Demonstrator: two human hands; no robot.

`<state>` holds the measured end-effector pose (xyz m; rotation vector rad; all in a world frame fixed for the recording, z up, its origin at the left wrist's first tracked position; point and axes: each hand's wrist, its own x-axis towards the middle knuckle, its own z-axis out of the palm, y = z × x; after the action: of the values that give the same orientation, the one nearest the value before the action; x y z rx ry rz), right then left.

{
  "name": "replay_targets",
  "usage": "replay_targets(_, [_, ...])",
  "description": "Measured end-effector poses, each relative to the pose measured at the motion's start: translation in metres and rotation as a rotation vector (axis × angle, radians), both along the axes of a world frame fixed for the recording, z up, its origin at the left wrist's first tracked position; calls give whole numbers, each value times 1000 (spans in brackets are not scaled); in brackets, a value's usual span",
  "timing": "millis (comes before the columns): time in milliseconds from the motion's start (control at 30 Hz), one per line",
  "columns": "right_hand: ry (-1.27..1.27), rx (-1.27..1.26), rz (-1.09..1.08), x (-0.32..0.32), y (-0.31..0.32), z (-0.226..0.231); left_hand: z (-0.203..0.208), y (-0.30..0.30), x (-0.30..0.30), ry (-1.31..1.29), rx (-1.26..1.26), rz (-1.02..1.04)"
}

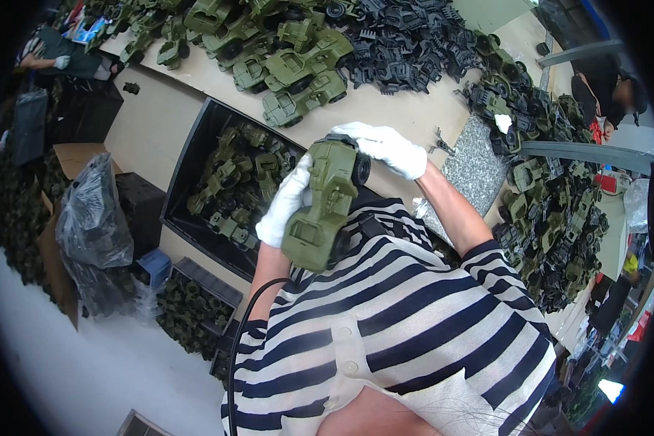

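A green toy jeep [321,200] with black wheels is held up in front of my striped shirt, tilted with one end toward me. My left hand [289,205], in a white glove, grips it along its left side. At its far end, my right hand [391,149], also gloved in white, has its fingers closed over a dark part at the edge; its fingertips are partly hidden. Just beyond the jeep lies the pale worktable, where finished-looking green jeeps [298,69] stand in a cluster beside a heap of black plastic parts [407,43].
To the left, a black bin [185,167] holds many green jeeps. Plastic bags [94,211] lie over boxes farther left. More green vehicles [552,218] pile up on the right, past a speckled grey slab [472,167]. Other people [607,94] are at the far right and far left.
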<state>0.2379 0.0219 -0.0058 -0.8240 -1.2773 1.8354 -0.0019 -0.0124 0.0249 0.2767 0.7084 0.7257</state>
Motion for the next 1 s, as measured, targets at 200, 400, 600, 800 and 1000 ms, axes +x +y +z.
replay_targets(200, [176,-147,-285,-37,-12,24,8,-8,31,586,552,80])
replay_targets(400, [-147,314,-401,-49,-26,34,8,-1,26,648,875,235])
replay_targets(600, [-416,502,-597,-62,-49,30,-3,3,34,817,1115,284])
replay_targets(800, [-552,316,-778,-64,-38,-10,-28,17,37,858,752,19])
replay_targets(1000, [-868,83,-1099,2,-3,-101,-167,-5,-25,1046,196,146])
